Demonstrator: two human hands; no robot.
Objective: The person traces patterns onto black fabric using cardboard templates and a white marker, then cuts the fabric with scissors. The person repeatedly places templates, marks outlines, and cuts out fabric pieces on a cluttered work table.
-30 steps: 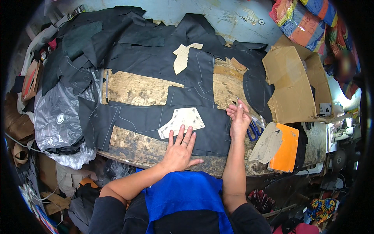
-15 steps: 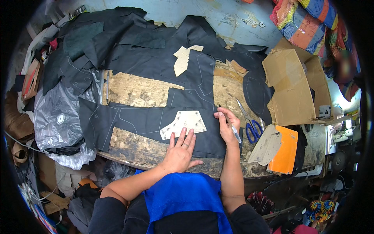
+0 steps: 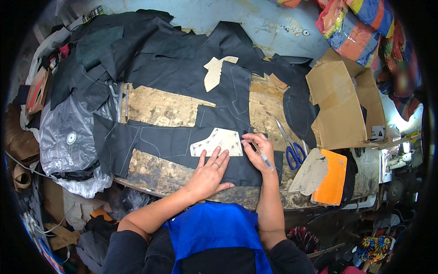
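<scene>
A cream pattern piece (image 3: pixel 218 140) with dark marks lies on the black leather-like sheet (image 3: pixel 171 139), which carries several pale outlines. My left hand (image 3: pixel 211 170) is spread flat, its fingertips resting on the lower part of the pattern. In my right hand (image 3: pixel 260 153) a pen (image 3: pixel 266 160) is pinched, its writing end by the pattern's right edge; the very tip is hard to make out. A second cream pattern piece (image 3: pixel 212 75), irregular in shape, lies farther back on the black material.
Right of my hand are blue-handled scissors (image 3: pixel 295 154), grey pattern pieces (image 3: pixel 310 171) and an orange sheet (image 3: pixel 332 176). An open cardboard box (image 3: pixel 337 105) stands behind them. Another pen (image 3: pixel 126 102) and a plastic-wrapped bundle (image 3: pixel 68 137) lie at left on the worn wooden table (image 3: pixel 159 171).
The pattern under my left hand has turned slightly and its top has shifted up. My right hand has moved left, bringing the pen to the pattern's edge.
</scene>
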